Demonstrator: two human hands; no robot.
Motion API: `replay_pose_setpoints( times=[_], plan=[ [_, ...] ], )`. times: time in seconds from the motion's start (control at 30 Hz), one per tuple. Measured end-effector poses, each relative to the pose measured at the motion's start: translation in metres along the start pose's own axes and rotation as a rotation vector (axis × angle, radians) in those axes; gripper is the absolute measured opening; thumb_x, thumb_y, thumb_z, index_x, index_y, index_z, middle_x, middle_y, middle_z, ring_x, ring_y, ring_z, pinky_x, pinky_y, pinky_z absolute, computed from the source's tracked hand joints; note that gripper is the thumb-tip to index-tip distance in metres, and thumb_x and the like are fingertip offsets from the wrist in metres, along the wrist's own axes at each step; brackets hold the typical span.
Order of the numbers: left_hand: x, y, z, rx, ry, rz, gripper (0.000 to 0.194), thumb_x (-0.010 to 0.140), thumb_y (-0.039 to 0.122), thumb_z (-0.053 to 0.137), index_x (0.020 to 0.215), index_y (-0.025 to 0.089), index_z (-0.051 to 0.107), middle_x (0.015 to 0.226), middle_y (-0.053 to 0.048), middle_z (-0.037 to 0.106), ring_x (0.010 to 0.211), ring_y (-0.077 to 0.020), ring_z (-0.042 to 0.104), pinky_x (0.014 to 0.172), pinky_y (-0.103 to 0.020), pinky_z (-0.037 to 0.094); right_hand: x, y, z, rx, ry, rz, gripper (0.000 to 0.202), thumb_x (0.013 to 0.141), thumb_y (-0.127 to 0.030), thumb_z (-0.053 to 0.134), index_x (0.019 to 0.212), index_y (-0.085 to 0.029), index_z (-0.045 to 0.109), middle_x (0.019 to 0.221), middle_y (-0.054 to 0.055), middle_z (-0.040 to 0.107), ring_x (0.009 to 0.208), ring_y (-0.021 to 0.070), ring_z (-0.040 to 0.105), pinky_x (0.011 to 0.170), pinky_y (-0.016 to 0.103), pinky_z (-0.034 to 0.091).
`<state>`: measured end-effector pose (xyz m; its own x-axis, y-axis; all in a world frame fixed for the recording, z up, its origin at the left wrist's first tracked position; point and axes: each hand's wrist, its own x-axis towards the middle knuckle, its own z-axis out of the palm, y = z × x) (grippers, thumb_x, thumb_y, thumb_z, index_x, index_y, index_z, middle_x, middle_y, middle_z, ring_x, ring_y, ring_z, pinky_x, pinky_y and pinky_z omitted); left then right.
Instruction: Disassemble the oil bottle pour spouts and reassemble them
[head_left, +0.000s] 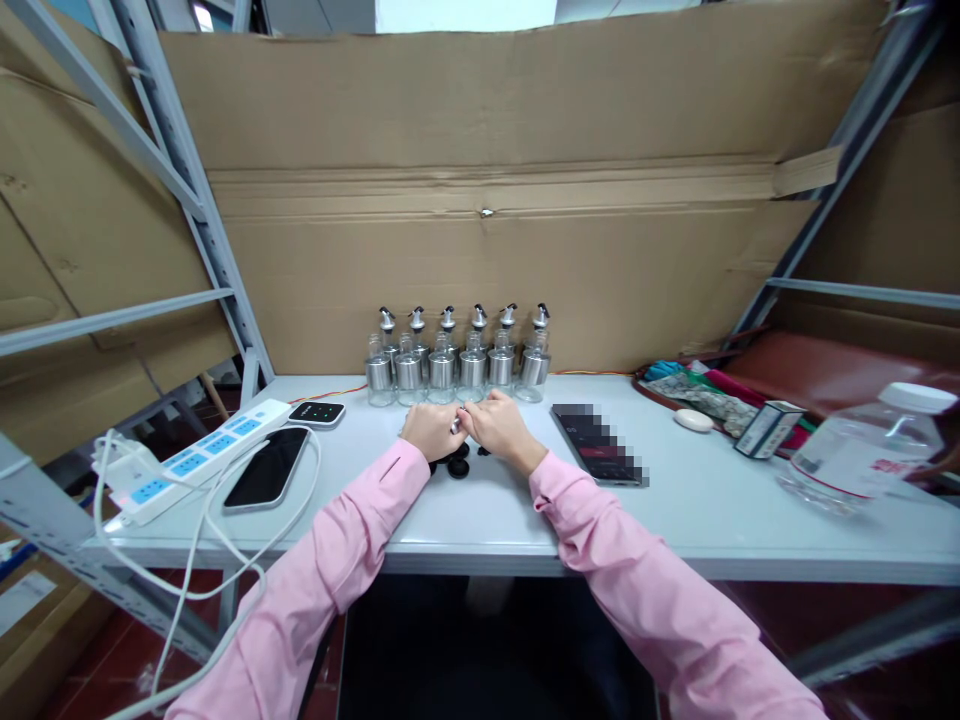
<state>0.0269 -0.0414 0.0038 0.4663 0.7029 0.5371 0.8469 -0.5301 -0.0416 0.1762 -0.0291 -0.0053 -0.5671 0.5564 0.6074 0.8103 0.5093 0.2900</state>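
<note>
Both hands meet at the middle of the white table (480,530), in front of the bottles. My left hand (433,430) and my right hand (499,428) are closed around a small silvery piece (455,425), mostly hidden by the fingers. Several small black round parts (458,462) lie just below and between the hands. Behind stand silver-banded glass bottles (442,372) in a front row, with open necks. A back row of bottles carries metal pour spouts (478,318) with dark tips.
On the left are a power strip (217,450), white cables, a phone (268,468) and a small black-faced device (316,413). To the right lie another phone (592,440), a white oval object (694,420), a small box (769,430) and a large clear bottle (862,450). Cardboard (510,260) stands behind.
</note>
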Motion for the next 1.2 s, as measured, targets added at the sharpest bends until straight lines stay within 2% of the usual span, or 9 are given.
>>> replay_pose_setpoints(
  times=[0.2, 0.37, 0.43, 0.53, 0.7, 0.77, 0.9, 1.03, 1.2],
  plan=[
    [0.0, 0.002, 0.0, -0.017, 0.02, 0.012, 0.018, 0.077, 0.027, 0.048, 0.066, 0.017, 0.059, 0.065, -0.006, 0.065, 0.058, -0.0189, 0.06, 0.05, -0.027, 0.032, 0.001, -0.002, -0.001, 0.084, -0.027, 0.04, 0.041, 0.092, -0.029, 0.031, 0.066, -0.015, 0.059, 0.056, 0.006, 0.064, 0.049, 0.0127, 0.052, 0.06, 0.028, 0.025],
    [0.001, -0.002, -0.002, -0.021, 0.18, -0.043, 0.02, 0.078, 0.027, 0.046, 0.062, 0.018, 0.054, 0.056, -0.003, 0.061, 0.055, -0.0159, 0.058, 0.051, -0.025, 0.03, 0.002, 0.003, -0.007, 0.29, 0.094, 0.463, 0.056, 0.095, -0.024, 0.015, 0.055, -0.017, 0.054, 0.054, 0.006, 0.061, 0.053, 0.0135, 0.055, 0.059, 0.026, 0.03],
    [0.002, -0.005, -0.002, -0.04, 0.243, -0.089, 0.02, 0.079, 0.027, 0.045, 0.062, 0.018, 0.052, 0.055, -0.002, 0.059, 0.054, -0.0147, 0.057, 0.051, -0.025, 0.03, 0.001, 0.008, -0.006, 0.378, 0.106, 0.559, 0.057, 0.095, -0.027, 0.014, 0.055, -0.017, 0.054, 0.054, 0.005, 0.059, 0.053, 0.013, 0.054, 0.058, 0.025, 0.031],
    [0.003, -0.009, -0.002, -0.083, 0.284, -0.1, 0.02, 0.079, 0.027, 0.046, 0.061, 0.018, 0.05, 0.055, -0.002, 0.059, 0.053, -0.0139, 0.056, 0.052, -0.025, 0.029, 0.0, 0.018, 0.002, 0.483, 0.044, 0.6, 0.042, 0.092, -0.031, 0.028, 0.065, -0.017, 0.057, 0.06, 0.002, 0.061, 0.055, 0.0124, 0.052, 0.056, 0.023, 0.031],
    [0.002, -0.011, -0.001, -0.121, 0.267, -0.078, 0.02, 0.078, 0.028, 0.046, 0.061, 0.019, 0.048, 0.056, -0.001, 0.059, 0.055, -0.0141, 0.056, 0.053, -0.025, 0.03, -0.005, 0.032, 0.015, 0.542, -0.155, 0.661, 0.023, 0.083, -0.026, 0.046, 0.069, -0.015, 0.061, 0.063, 0.002, 0.063, 0.058, 0.0122, 0.052, 0.057, 0.021, 0.032],
    [0.002, -0.011, -0.001, -0.12, 0.26, -0.072, 0.02, 0.078, 0.028, 0.047, 0.061, 0.019, 0.047, 0.056, -0.001, 0.059, 0.055, -0.014, 0.056, 0.053, -0.025, 0.03, -0.007, 0.036, 0.015, 0.535, -0.147, 0.693, 0.019, 0.081, -0.025, 0.05, 0.071, -0.014, 0.063, 0.065, 0.003, 0.064, 0.06, 0.0126, 0.053, 0.058, 0.021, 0.034],
    [0.002, -0.011, -0.001, -0.115, 0.245, -0.075, 0.019, 0.078, 0.028, 0.047, 0.061, 0.019, 0.048, 0.056, -0.001, 0.059, 0.055, -0.0138, 0.056, 0.053, -0.024, 0.03, -0.009, 0.043, 0.013, 0.485, -0.115, 0.762, 0.019, 0.077, -0.026, 0.053, 0.077, -0.014, 0.068, 0.075, 0.005, 0.068, 0.069, 0.0151, 0.059, 0.062, 0.022, 0.037],
    [0.002, -0.011, -0.002, -0.119, 0.237, -0.08, 0.019, 0.078, 0.028, 0.047, 0.061, 0.019, 0.047, 0.057, -0.001, 0.06, 0.055, -0.0138, 0.055, 0.053, -0.024, 0.03, -0.01, 0.047, 0.015, 0.472, -0.189, 0.775, 0.024, 0.074, -0.014, 0.05, 0.087, -0.013, 0.07, 0.08, 0.007, 0.07, 0.073, 0.0155, 0.062, 0.066, 0.022, 0.041],
    [0.002, -0.01, -0.003, -0.135, 0.227, -0.084, 0.018, 0.078, 0.027, 0.047, 0.062, 0.019, 0.048, 0.057, -0.001, 0.059, 0.055, -0.0141, 0.055, 0.053, -0.024, 0.031, -0.014, 0.046, 0.02, 0.46, -0.275, 0.702, 0.027, 0.065, -0.006, 0.052, 0.081, -0.014, 0.073, 0.085, 0.009, 0.071, 0.082, 0.0185, 0.063, 0.073, 0.023, 0.042]
  ],
)
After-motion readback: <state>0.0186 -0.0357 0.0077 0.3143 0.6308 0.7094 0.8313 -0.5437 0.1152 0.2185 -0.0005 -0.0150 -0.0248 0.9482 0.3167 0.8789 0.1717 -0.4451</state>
